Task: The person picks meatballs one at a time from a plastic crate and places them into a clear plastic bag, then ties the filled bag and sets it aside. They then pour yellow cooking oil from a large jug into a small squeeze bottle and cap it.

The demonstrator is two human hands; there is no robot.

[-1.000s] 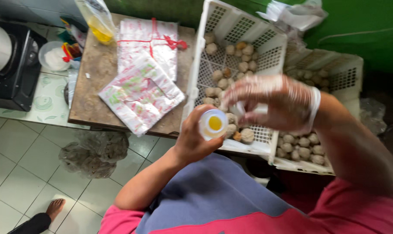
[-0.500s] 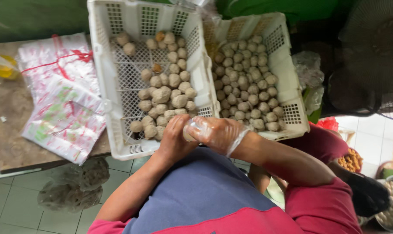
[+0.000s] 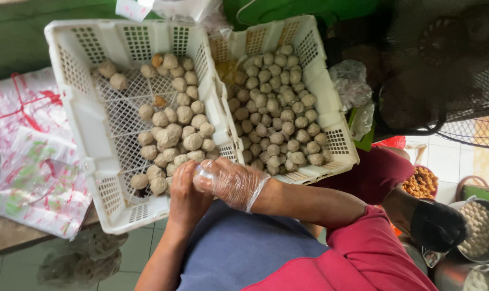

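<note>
Your bare left hand (image 3: 186,189) and clear-gloved right hand (image 3: 231,182) are cupped shut together around something between the palms; what it is cannot be told. They meet at the near rim of the left white perforated plastic crate (image 3: 72,102), at its 5 o'clock corner. Two such crates stand touching, the right crate (image 3: 330,108) at 3 o'clock; both hold pale round dough balls (image 3: 193,141), too many to count.

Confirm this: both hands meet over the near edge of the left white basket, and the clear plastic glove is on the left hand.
Not quite. In the head view the clear plastic glove is on the right hand; the left hand is bare. Both hands do meet over the near edge of the left white basket.
</note>
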